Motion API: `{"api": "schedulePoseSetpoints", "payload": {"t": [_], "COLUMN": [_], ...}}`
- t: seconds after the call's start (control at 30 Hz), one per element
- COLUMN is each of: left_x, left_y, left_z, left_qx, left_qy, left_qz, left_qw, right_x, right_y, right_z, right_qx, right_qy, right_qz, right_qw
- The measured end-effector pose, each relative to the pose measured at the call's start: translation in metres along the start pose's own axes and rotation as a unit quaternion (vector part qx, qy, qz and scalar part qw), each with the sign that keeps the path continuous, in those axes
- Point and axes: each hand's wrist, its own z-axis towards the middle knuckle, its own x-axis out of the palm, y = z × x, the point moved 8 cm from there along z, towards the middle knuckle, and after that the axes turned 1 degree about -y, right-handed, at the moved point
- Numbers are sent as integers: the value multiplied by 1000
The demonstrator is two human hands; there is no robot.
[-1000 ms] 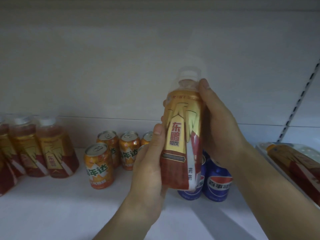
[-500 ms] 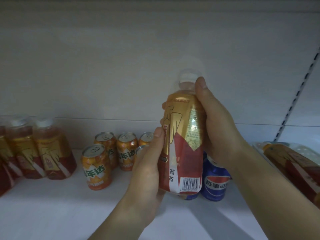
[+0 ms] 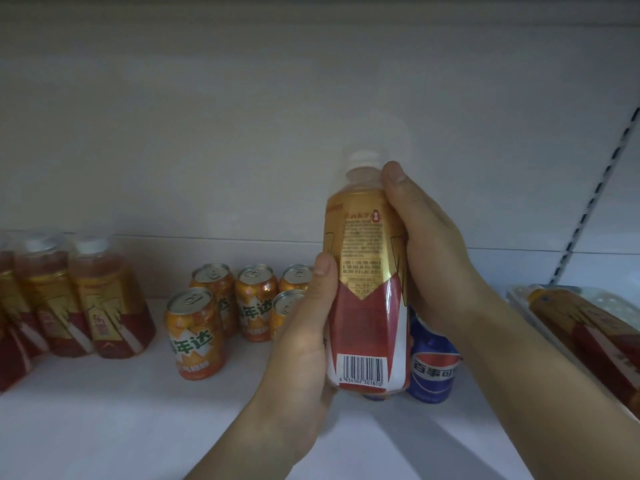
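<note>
Above the white shelf (image 3: pixel 104 427), centre: one drink bottle (image 3: pixel 367 289), upright, white cap up, barcode and fine print facing me. My left hand (image 3: pixel 304 344) wraps its lower half, thumb on the label; my right hand (image 3: pixel 433 265) grips the upper half, thumb beside the neck. Behind it: blue can (image 3: pixel 433 368), standing. Further left: orange cans (image 3: pixel 195 334), clustered. Far left: matching bottles (image 3: pixel 107 299), upright. Far right: another bottle (image 3: pixel 588 334) lying in a clear tray (image 3: pixel 516 294).

Just the one head cam here, facing straight into the shelf (image 3: pixel 104 427), tilted slightly down, really close up, bottle (image 3: pixel 367 306) just right of center.
</note>
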Motion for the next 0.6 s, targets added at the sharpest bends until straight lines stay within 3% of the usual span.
{"api": "schedulePoseSetpoints", "payload": {"t": [0.17,0.33,0.5,0.6], "left_x": [-4,-6,-8,-10], "left_y": [-13,0,-11,-6], "left_z": [4,4,6,3], "left_qx": [68,-26,37,3], "left_qy": [-40,-3,-19,-21], "left_qz": [73,-11,29,-9], "left_qw": [994,1000,999,1000], "right_x": [0,2,0,3], "right_y": [7,-10,5,1], "right_z": [-1,0,0,0], "right_qx": [-39,48,-29,-3], "right_qy": [-9,25,-13,-3], "right_qz": [-22,43,0,-23], "right_qw": [999,998,999,1000]}}
